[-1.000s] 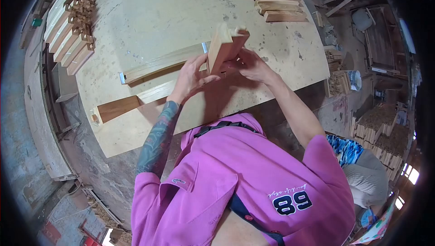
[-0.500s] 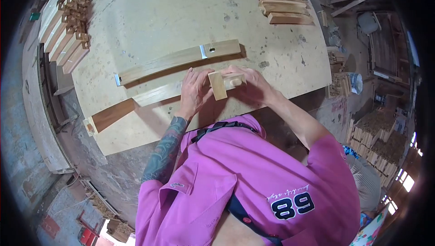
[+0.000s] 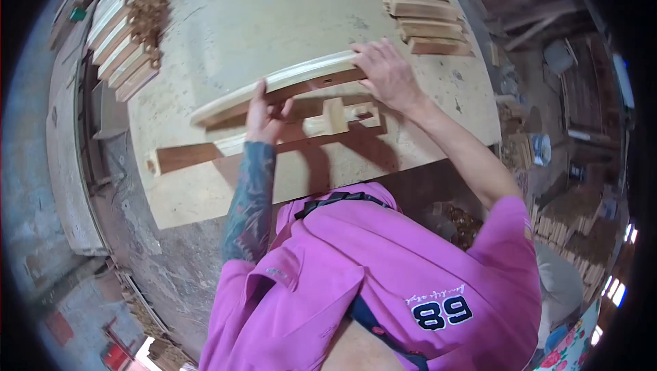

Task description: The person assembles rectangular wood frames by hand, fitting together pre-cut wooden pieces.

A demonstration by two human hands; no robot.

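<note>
A long, slightly curved wooden rail point(image 3: 301, 70) is held over the worktable, its right end a little farther from me than its left. My right hand point(image 3: 391, 78) wraps round the right end. My left hand point(image 3: 265, 116) grips it nearer the middle from below, with one finger up against its side. A small dark hole shows near the right part of the rail. Closer to me lies a second wooden piece point(image 3: 185, 157) with a short crosswise wood block point(image 3: 335, 116) near its right end. Neither hand touches this second piece; my left forearm partly covers it.
The pale worktable point(image 3: 274, 22) carries a stack of cut wooden pieces point(image 3: 133, 49) at the far left and a row of wooden pieces point(image 3: 428, 19) at the far right. More wood stacks and a white bucket point(image 3: 540, 149) stand on the floor to the right.
Both hands have left the nearer piece with the block and taken hold of the curved rail, which is now lifted and turned. The view has shifted slightly.
</note>
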